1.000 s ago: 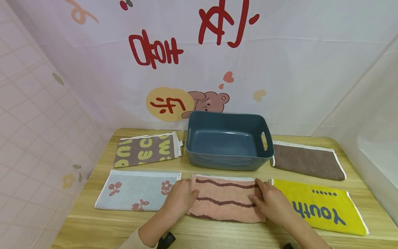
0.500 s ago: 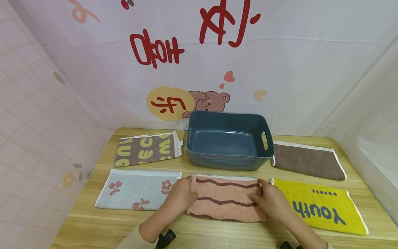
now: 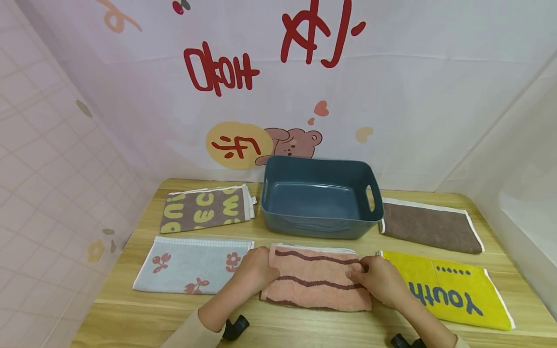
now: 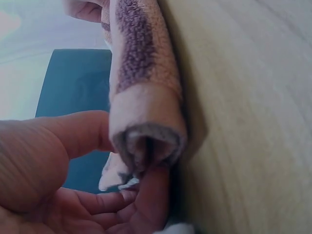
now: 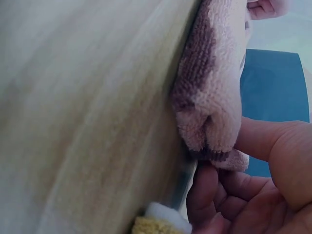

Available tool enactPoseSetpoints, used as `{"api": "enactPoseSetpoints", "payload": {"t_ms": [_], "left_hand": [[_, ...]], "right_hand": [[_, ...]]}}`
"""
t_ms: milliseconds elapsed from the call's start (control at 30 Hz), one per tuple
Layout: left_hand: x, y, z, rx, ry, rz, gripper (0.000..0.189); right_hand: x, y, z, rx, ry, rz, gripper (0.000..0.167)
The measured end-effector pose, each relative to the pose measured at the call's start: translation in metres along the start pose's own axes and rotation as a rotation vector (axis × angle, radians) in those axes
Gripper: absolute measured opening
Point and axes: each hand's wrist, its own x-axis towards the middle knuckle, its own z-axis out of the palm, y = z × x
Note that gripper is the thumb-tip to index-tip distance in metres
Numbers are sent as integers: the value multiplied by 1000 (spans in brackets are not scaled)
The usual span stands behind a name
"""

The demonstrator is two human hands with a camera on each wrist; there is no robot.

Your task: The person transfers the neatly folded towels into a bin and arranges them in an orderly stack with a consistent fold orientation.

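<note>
A folded pink towel [image 3: 313, 280] with dark wavy stripes lies at the front middle of the table. My left hand [image 3: 256, 270] pinches its left edge, thumb on top and fingers beneath. On the opposite edge, my right hand [image 3: 380, 279] has the same grip. The left wrist view shows the folded layers at the towel's end [image 4: 146, 63] between thumb and fingers of the left hand [image 4: 39, 165]. In the right wrist view, the right hand's [image 5: 287, 165] fingers curl under the towel's corner [image 5: 209, 87]. Part of the fingers is hidden under the cloth.
Behind the pink towel stands a blue-green basket [image 3: 322, 227] with side handles. Left of it lie a grey-brown lettered towel [image 3: 206, 209] and a light blue towel [image 3: 187, 266]. A brown towel [image 3: 431, 226] and a yellow towel [image 3: 452, 290] lie on the right.
The towel's far right corner has shifted slightly inward and nearer, the right hand's fingers moving with it. The left hand keeps its hold almost in place.
</note>
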Motion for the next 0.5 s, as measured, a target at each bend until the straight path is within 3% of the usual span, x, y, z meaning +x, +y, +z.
{"api": "enactPoseSetpoints", "payload": {"t_ms": [233,500], "left_hand": [[-2,-2,3,-12,22,30,21],[-5,-1,2,-9,40,50,21]], "right_hand": [[0,0,-1,-4,-5,16,40],[0,-4,-9,135,-34,76,35]]}}
